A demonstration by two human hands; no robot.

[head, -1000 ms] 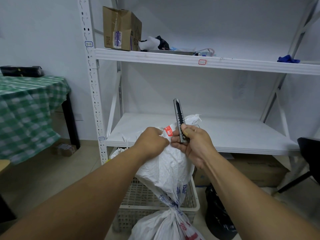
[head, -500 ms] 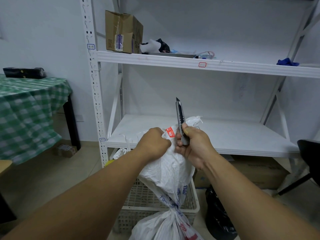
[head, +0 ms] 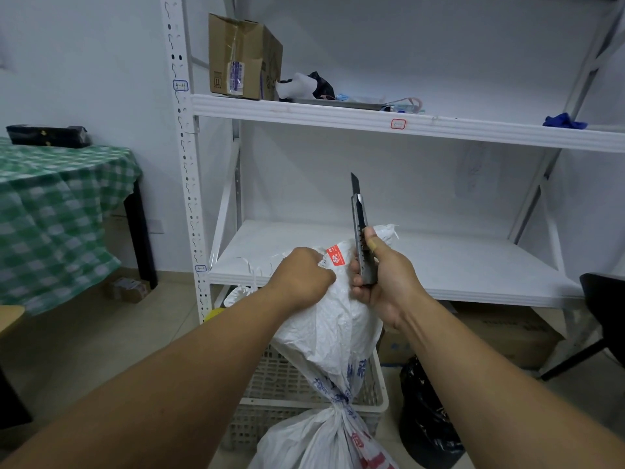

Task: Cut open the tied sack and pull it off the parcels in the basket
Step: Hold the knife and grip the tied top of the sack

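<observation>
A white woven sack point(head: 333, 333) with blue print stands in a white slotted basket point(head: 378, 397) on the floor, tied tight low down near the basket's front rim. My left hand point(head: 301, 275) grips a bunched fold at the sack's upper end. My right hand point(head: 382, 279) is beside it, closed around a grey utility knife point(head: 361, 238) held upright, thumb on the slider. The black blade tip sticks out above the handle, clear of the sack. The parcels inside are hidden.
A white metal rack point(head: 189, 184) stands right behind the basket, its lower shelf point(head: 439, 265) at hand height. A cardboard box point(head: 241, 57) sits on the upper shelf. A green checked table point(head: 50, 211) is at the left, a black bag point(head: 426, 414) at the right.
The knife blade has slid out of the handle and now shows above it. Both hands stay at the top of the sack.
</observation>
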